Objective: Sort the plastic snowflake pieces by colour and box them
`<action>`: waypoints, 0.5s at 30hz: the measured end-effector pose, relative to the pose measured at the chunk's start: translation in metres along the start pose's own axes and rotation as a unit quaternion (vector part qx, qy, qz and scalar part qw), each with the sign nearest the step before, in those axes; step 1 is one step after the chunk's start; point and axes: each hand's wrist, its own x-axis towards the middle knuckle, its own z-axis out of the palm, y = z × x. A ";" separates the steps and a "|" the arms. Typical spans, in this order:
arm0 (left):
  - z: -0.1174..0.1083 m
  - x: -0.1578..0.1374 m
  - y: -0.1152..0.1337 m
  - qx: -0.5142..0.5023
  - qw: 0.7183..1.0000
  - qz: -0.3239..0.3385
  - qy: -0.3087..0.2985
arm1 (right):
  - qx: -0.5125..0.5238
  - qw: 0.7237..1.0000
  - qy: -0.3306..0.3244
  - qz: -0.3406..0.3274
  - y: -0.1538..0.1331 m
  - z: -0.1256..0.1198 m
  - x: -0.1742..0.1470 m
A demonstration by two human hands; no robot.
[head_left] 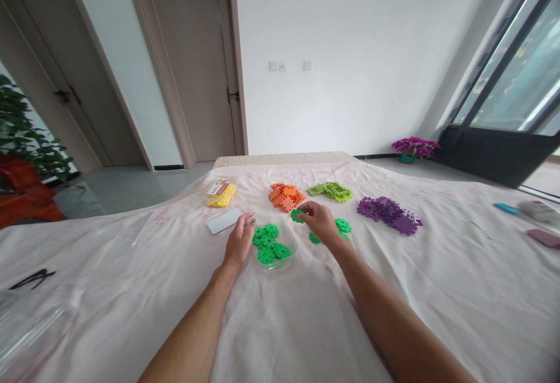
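Observation:
My right hand (pixel 318 220) pinches a green toothed plastic disc (pixel 297 215) just beyond the right rim of a clear plastic container (pixel 286 259). Inside that container lies a heap of similar green discs (pixel 269 246). At its left side, my left hand (pixel 240 237) grips the container's edge, fingers closed and partly hidden. More loose green discs (pixel 343 227) rest on the cloth beside and under my right hand. A clear lid with a white label (pixel 224 221) lies flat, left of my left hand.
On the pink-white cloth (pixel 175 295) sit an orange pile (pixel 286 197), a light green pile (pixel 331 191) and a purple pile (pixel 389 214) of plastic pieces. A closed box of yellow pieces (pixel 221 193) stands back left. Clear plastic packaging (pixel 30 330) lies at front left.

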 end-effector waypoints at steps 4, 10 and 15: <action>-0.001 -0.002 0.005 0.005 1.000 -0.006 0.006 | 0.217 0.975 -0.038 0.002 -0.017 0.009 -0.004; -0.001 -0.005 0.012 0.018 1.000 -0.006 0.015 | 0.222 0.971 -0.088 -0.024 -0.033 0.027 -0.014; -0.002 -0.004 0.012 0.023 1.000 -0.005 0.013 | 0.108 0.983 -0.140 -0.049 -0.034 0.029 -0.018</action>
